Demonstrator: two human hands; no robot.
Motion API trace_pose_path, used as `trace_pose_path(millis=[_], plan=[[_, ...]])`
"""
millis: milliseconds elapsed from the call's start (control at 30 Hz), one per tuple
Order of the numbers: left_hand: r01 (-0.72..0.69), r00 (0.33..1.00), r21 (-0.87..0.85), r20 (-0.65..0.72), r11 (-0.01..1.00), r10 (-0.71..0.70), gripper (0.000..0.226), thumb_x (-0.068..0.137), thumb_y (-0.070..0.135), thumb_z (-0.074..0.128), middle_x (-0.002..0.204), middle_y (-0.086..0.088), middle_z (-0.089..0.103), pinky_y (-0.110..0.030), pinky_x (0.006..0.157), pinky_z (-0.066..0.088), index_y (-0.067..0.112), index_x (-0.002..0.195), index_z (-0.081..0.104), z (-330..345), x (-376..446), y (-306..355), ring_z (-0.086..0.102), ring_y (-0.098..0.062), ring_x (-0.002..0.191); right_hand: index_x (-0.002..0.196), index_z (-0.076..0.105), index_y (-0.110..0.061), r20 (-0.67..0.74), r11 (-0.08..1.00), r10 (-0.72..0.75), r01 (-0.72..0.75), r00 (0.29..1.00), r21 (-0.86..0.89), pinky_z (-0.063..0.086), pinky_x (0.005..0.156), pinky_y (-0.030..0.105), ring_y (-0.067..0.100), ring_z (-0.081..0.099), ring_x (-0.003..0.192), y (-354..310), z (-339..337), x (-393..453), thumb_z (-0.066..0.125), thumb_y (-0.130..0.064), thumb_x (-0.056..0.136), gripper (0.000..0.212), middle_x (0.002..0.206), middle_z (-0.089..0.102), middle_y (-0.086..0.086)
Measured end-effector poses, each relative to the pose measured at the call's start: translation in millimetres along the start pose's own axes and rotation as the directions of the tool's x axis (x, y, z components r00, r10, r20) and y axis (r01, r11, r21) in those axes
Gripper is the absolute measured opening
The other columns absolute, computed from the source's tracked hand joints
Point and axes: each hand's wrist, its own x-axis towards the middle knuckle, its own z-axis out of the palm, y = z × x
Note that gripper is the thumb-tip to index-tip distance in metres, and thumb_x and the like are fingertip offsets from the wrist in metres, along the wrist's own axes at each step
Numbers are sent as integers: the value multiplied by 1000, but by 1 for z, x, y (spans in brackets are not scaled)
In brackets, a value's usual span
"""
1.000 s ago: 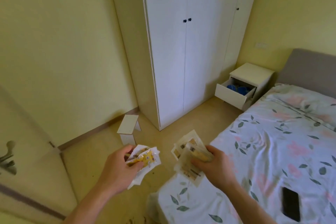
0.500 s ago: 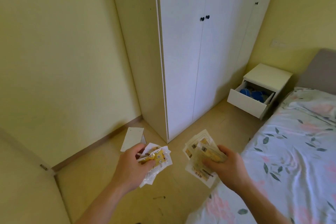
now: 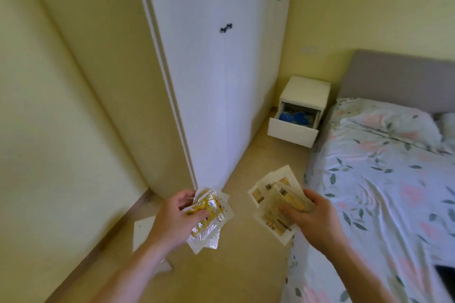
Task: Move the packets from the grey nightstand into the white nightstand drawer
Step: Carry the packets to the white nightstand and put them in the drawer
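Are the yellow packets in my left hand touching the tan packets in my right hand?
Apart. The head view shows bare floor between the crinkly yellow-and-clear plastic packets gripped by the left hand and the fanned flat tan paper packets held by the right hand.

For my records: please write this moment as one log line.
left hand: holds yellow packets | right hand: holds beige packets | white nightstand drawer: open

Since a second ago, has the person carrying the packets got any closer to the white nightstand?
Yes. The white nightstand with its open drawer now looks larger and lies more straight ahead, and the wardrobe fills more of the view.
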Motion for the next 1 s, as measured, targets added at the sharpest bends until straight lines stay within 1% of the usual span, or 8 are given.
trace_pose_path(millis=[67, 133, 233, 333, 533, 733, 867, 1000], plan=[[-27, 996, -33, 86, 999, 30, 39, 78, 16, 86, 102, 9, 72, -10, 62, 50, 32, 107, 65, 18, 36, 17, 70, 6, 83, 97, 70, -35, -99, 999, 34, -31, 994, 32, 55, 61, 18, -1, 73, 75, 1, -17, 16, 87, -18, 79, 30, 85, 77, -19], [-29, 986, -66, 165, 997, 39, 39, 81, 11, 84, 100, 9, 71, -12, 57, 52, 30, 107, 63, 36, 68, 33, 71, 5, 77, 98, 72, -32, -178, 996, 77, -69, 981, 52, 54, 61, 18, 0, 73, 74, 5, -34, 35, 86, -17, 80, 27, 84, 77, -15], [-9, 971, -89, 237, 996, 30, 43, 79, 15, 86, 103, 4, 74, -30, 70, 60, 31, 112, 63, 58, 123, 51, 76, -10, 81, 97, 74, -24, -256, 988, 142, -119, 956, 102, 55, 65, 26, 4, 73, 72, 14, -53, 74, 85, -15, 81, 21, 83, 78, -12], [-4, 963, -108, 269, 994, 33, 43, 80, 16, 85, 103, 4, 74, -26, 72, 57, 31, 113, 61, 81, 188, 66, 74, -4, 84, 95, 75, -23, -310, 981, 182, -151, 933, 123, 54, 66, 28, 10, 74, 74, 23, -62, 125, 85, -16, 81, 19, 82, 77, -11], [73, 933, -137, 360, 988, -18, 33, 88, 15, 78, 109, 0, 76, -24, 67, 58, 24, 117, 64, 140, 323, 110, 75, -10, 91, 93, 76, -22, -332, 977, 211, -185, 919, 107, 56, 65, 28, 3, 72, 70, 22, -90, 246, 86, -15, 80, 18, 81, 78, -12], [84, 923, -140, 383, 987, -24, 27, 91, 17, 76, 105, 3, 77, -27, 71, 58, 23, 116, 65, 192, 427, 149, 75, -9, 91, 98, 74, -24, -343, 977, 214, -193, 915, 94, 50, 48, 10, -1, 72, 68, 8, -123, 362, 83, -15, 83, 20, 81, 78, -10], [105, 921, -118, 387, 987, -52, 23, 93, 20, 74, 105, 0, 77, -35, 78, 60, 18, 113, 64, 217, 493, 160, 75, -15, 92, 98, 74, -21, -326, 974, 224, -200, 918, 104, 54, 53, 15, 4, 74, 71, 7, -132, 429, 84, -12, 83, 21, 84, 79, -8], [101, 914, -106, 403, 989, -50, 19, 95, 22, 71, 104, -4, 76, -29, 72, 58, 15, 111, 65, 243, 575, 168, 75, -16, 92, 101, 73, -21, -348, 962, 271, -256, 898, 91, 62, 65, 30, 8, 75, 77, 14, -131, 502, 84, -13, 82, 23, 87, 79, -9]])
